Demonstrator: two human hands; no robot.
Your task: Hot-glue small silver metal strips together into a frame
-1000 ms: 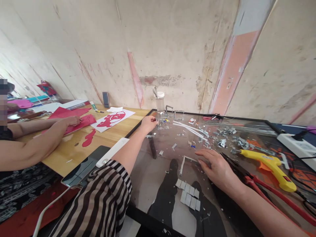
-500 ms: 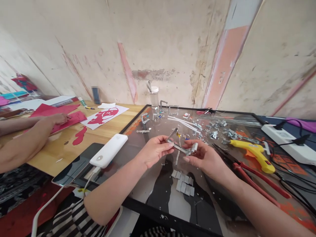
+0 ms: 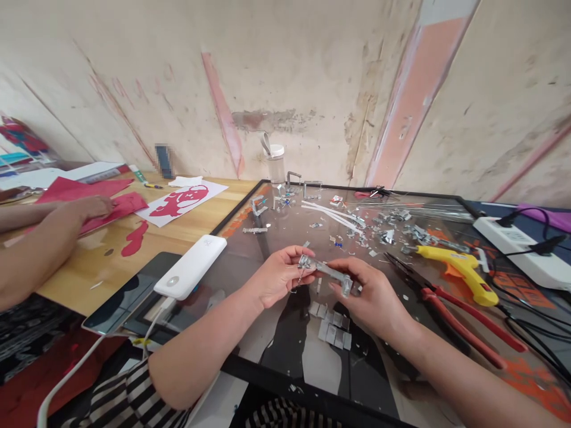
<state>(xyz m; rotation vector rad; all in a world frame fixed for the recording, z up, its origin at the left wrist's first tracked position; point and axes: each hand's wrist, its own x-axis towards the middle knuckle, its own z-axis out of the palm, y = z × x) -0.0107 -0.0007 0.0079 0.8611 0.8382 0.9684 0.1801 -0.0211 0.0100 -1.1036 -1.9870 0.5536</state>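
Observation:
Between my two hands is a small silvery strip piece [image 3: 327, 271] with blocky, bent ends, held above the dark glass tabletop. My left hand [image 3: 283, 275] pinches its left end with thumb and fingers. The right end sits in the fingers of my right hand [image 3: 366, 289]. Just below the hands, several small grey rectangular pieces [image 3: 331, 326] lie in rows on the glass. Beyond the hands are white strips [image 3: 332, 215] and scattered silvery scraps [image 3: 388, 236].
Right of my hand lie red-handled pliers [image 3: 450, 309], a yellow glue gun [image 3: 459, 267] and a white power strip [image 3: 521, 249]. On the left are a white power bank [image 3: 191, 266] and a tablet [image 3: 134, 291]. A co-worker's hands [image 3: 91, 208] rest on red paper [image 3: 127, 204]. A jar [image 3: 276, 165] stands behind.
The silvery piece has been turned over in my hands, and its raised arm no longer points upward. My head view has shifted slightly. The pliers and glue gun stay where they were.

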